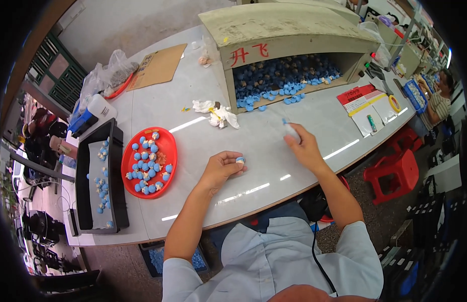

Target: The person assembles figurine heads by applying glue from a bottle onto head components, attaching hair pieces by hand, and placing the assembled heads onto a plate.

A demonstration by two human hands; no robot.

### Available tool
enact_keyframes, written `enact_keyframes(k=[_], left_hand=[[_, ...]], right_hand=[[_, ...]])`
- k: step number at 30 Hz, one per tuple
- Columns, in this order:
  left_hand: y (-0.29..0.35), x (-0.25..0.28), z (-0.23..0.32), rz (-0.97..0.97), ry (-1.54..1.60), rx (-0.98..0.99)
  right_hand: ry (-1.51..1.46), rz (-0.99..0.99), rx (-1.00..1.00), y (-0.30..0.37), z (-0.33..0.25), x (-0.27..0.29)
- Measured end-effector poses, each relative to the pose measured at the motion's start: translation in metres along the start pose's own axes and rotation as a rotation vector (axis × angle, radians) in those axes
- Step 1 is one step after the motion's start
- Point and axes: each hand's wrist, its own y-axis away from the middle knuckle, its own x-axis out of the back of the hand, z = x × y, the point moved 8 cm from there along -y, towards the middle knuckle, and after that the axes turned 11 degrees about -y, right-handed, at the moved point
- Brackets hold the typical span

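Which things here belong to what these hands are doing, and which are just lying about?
Seemingly in use:
small blue-white piece, in the left hand
small white bottle, in the right hand
red tray of similar pieces

Probably lying about:
cardboard sheet
plastic bag at left

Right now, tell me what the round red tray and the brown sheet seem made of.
Round red tray: probably plastic, semi-glossy, judging by its even colour and smooth rim. Brown sheet: likely cardboard, matt, judging by its tan colour and flat, straight-edged shape.

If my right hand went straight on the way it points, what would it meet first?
Likely the blue pieces at the opening of the beige box, though depth is unclear.
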Motion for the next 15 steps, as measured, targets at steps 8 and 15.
enact_keyframes(k=[8, 15], left_hand=[[-0.001, 0.0, 0.003, -0.027, 0.005, 0.005], [0.0, -0.003, 0.004, -0.071, -0.047, 0.027]], right_hand=[[-0.181, -0.216, -0.037, 0.027, -0.019, -0.068], [-0.146, -0.095, 0.368, 0.041, -0.035, -0.065]])
